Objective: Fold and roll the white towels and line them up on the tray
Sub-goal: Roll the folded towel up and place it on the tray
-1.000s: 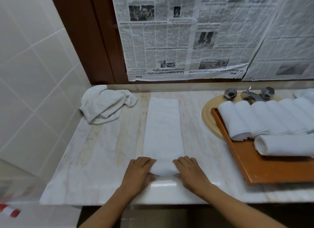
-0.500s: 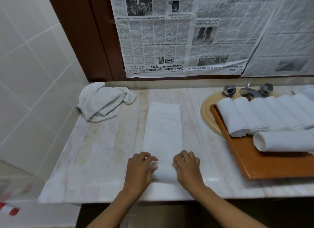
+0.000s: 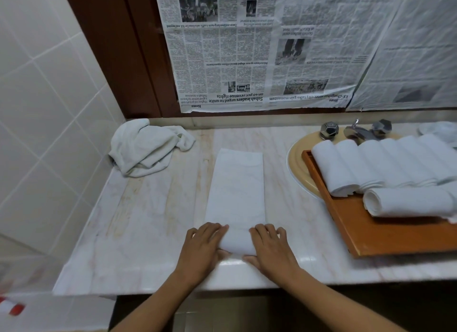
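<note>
My left hand [image 3: 202, 245] and right hand [image 3: 272, 247] clasp the rolled near end of the folded towel [image 3: 237, 188] so it winds evenly.

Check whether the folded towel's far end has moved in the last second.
Yes: the far end of the folded towel slid toward the person, from beyond the tray corner to level with it.

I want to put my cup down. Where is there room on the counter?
Bare marble lies left of the folded towel, in front of the crumpled towel, and a narrower strip between the folded towel and the tray. The tray's near end is bare. Crowded: its far end, packed with rolled towels.
</note>
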`<act>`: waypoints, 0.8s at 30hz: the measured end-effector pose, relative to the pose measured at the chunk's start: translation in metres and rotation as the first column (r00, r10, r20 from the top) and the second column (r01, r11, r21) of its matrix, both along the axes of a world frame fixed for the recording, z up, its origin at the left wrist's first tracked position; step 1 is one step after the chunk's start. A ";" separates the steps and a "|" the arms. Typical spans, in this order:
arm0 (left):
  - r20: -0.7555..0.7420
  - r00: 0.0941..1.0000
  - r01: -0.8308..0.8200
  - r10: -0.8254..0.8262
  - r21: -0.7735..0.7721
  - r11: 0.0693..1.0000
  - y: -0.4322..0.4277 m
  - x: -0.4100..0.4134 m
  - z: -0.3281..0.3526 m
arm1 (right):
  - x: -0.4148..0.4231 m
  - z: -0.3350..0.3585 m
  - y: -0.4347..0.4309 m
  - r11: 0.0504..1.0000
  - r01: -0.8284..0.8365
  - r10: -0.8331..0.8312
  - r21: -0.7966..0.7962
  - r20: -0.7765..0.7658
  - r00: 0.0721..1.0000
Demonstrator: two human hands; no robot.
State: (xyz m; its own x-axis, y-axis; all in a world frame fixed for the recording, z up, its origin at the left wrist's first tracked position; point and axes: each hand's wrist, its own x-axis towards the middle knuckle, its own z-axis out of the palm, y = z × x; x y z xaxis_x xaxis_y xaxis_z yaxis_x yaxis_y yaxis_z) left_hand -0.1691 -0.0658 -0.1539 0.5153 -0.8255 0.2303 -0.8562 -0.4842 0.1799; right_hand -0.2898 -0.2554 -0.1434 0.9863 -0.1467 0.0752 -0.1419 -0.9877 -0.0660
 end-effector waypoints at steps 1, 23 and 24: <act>0.000 1.000 0.004 -0.004 -0.005 1.000 0.000 0.002 0.002 | 0.002 0.004 -0.002 1.000 -0.006 0.006 0.026 -0.027 1.000; 0.119 0.993 0.017 0.013 -0.252 0.967 0.003 -0.019 0.015 | -0.003 0.011 0.023 0.967 0.151 -0.206 0.207 0.277 0.938; 0.149 0.989 0.030 0.011 -0.264 0.964 0.008 -0.021 0.010 | -0.008 0.004 0.024 0.986 0.096 -0.138 0.134 0.344 0.929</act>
